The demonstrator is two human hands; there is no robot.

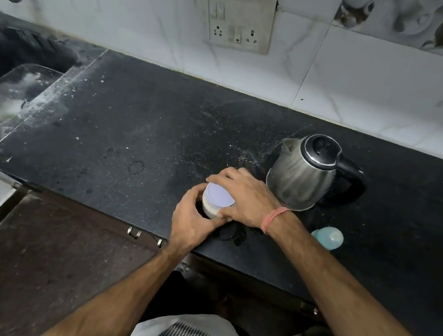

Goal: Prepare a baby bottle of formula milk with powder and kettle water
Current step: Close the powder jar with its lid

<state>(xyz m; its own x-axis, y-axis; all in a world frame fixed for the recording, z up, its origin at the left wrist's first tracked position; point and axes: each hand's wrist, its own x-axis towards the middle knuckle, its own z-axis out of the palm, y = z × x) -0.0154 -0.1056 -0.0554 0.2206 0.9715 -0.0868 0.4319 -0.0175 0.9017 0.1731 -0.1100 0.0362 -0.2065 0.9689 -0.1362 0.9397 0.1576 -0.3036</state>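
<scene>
Gripped by both hands, left hand [193,218] at its body and right hand [242,196] on its lid, the lilac-lidded powder jar [217,200] is unopened; steel kettle [304,171] untouched.

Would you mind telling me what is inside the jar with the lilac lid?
Through the jar's clear wall a pale, whitish fill shows below the lid. Both hands, left and right, cover most of the wall, so how full it is cannot be seen.

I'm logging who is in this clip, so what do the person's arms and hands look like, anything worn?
Both forearms are bare, with no sleeves showing. The right wrist wears a pinkish-red thread band. No rings, watch or gloves show on the left hand or right hand.
</scene>
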